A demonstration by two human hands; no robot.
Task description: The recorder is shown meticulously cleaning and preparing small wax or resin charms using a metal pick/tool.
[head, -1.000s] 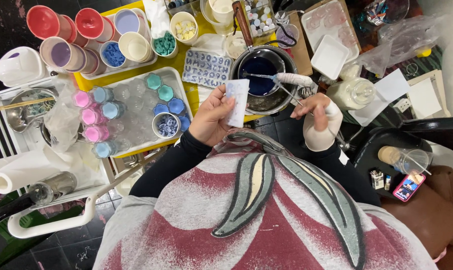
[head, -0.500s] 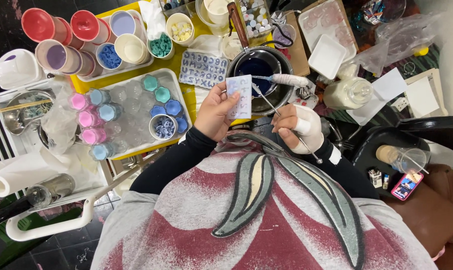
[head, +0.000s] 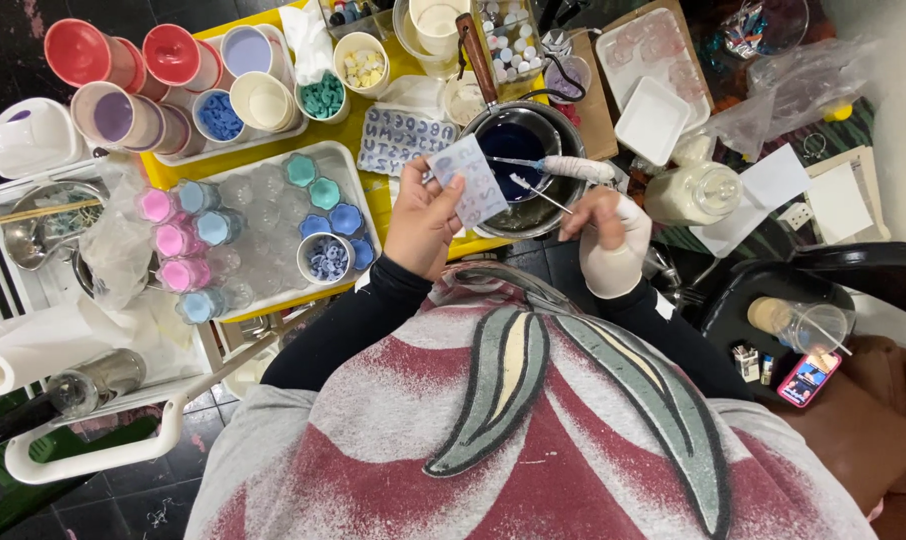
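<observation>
My left hand (head: 424,218) holds a small clear silicone mould (head: 470,180) tilted up, just left of a metal pot (head: 526,168) with dark blue liquid in it. My right hand (head: 607,236), in a white glove, pinches a thin white stick (head: 538,193) whose tip points toward the mould over the pot's near rim. A brush-like tool with a white wrapped handle (head: 563,167) lies across the pot.
A white tray (head: 350,176) on the yellow table holds pink, teal and blue wax shapes and a cup of blue pieces (head: 325,258). Cups of coloured wax (head: 113,112) stand behind. A letter mould (head: 403,135), a glass jar (head: 700,190) and a paper roll (head: 28,352) lie around.
My left hand has tilted the mould and brought it nearer the pot. My right hand has shifted left, closer to the mould, with the stick.
</observation>
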